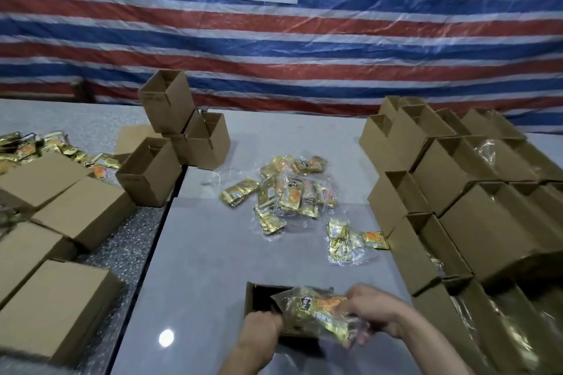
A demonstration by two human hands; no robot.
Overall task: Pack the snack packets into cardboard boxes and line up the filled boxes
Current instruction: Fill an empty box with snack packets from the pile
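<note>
A cardboard box (259,295), open at the near edge of the desk (198,268), is gripped at its near wall by the left hand (262,329). A bundle of snack packets (313,312) is clasped over it by the right hand (373,310).

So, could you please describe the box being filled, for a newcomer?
On the middle grey table, look to the near edge. An open cardboard box stands alone there, apart from the boxes at either side. The left hand holds it and the right hand holds a snack packet over it.
</note>
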